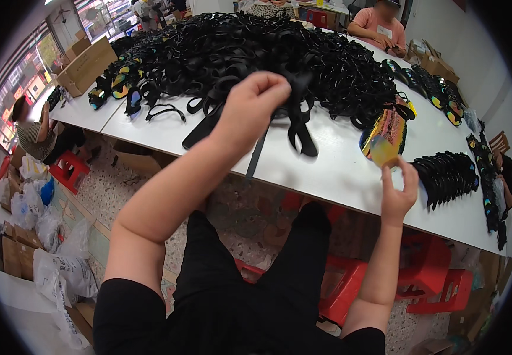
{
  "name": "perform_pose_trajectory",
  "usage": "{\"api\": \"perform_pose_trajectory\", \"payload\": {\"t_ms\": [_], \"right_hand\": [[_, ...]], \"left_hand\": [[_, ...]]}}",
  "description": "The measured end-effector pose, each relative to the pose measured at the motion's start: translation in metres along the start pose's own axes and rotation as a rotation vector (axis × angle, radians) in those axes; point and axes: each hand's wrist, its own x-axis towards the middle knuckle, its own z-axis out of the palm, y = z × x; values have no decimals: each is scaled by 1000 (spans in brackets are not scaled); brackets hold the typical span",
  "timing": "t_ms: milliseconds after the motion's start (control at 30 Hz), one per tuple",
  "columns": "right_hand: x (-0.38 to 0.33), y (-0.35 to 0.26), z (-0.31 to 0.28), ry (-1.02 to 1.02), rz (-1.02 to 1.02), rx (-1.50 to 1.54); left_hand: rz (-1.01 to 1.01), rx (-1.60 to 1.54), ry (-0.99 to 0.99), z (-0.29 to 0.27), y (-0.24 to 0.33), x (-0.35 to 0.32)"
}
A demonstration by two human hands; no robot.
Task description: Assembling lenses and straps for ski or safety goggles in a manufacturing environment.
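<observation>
My left hand (255,105) is raised over the near edge of a big heap of black straps (232,53), fingers pinched together. From its fingertips hangs a black elastic strap (301,139), blurred at the top. My right hand (399,192), farther right, grips a shiny yellowish goggle lens (384,151) between thumb and fingers. Just beyond that lens lies a stack of iridescent lenses (391,125) in yellow and red tints, close to the heap. Beside my right hand, a row of black strapped goggles (448,177) lies packed together on the white table (339,171).
More goggles (433,89) line the table's right side, with others (126,83) at the left. A cardboard box (87,68) stands at the far left. Co-workers sit at the left (37,133) and far right (380,29). Red stools (344,287) are below the table.
</observation>
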Motion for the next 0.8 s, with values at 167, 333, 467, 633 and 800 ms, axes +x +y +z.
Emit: {"api": "perform_pose_trajectory", "payload": {"t_ms": [167,333,467,633,800], "right_hand": [[-70,-109,-23,-381,718,1208],[-126,-169,-33,-465,865,1523],[-162,-178,-31,-555,1180,1286],[-177,-180,-36,-491,1410,1750],[-178,-170,-27,-452,1271,1732]], "left_hand": [[143,359,-324,-10,-17,-93],[318,578,-390,-2,-63,-178],[180,487,-448,-9,-77,-221],[-291,-114,-328,-34,-113,-239],[-926,-320,-723,-48,-109,-247]]}}
